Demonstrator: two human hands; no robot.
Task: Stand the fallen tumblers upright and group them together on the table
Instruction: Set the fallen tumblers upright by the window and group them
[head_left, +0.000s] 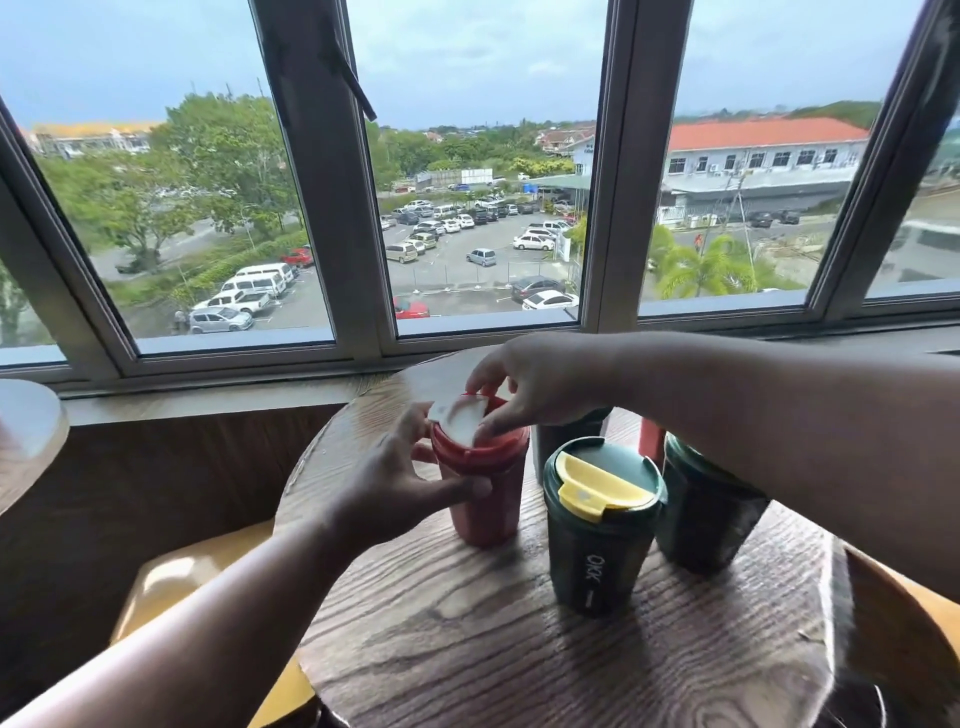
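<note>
A red tumbler (485, 499) with a white flip lid stands upright on the round wooden table (467, 639). My left hand (400, 478) grips it just under the lid rim. My right hand (530, 389) reaches over from the right and pinches the lid's edge with its fingertips. To the right a dark green tumbler (597, 540) with a yellow lid stands upright. Another dark green tumbler (706, 514) stands behind it, partly hidden by my right forearm. A further dark tumbler (566, 436) shows behind my right hand, and a bit of a red one (652, 439) shows under the forearm.
A window sill and large window (467, 208) run along the table's far edge. Yellow seats (171, 577) lie below the table at left and right. A pale round tabletop (26, 436) juts in at the far left.
</note>
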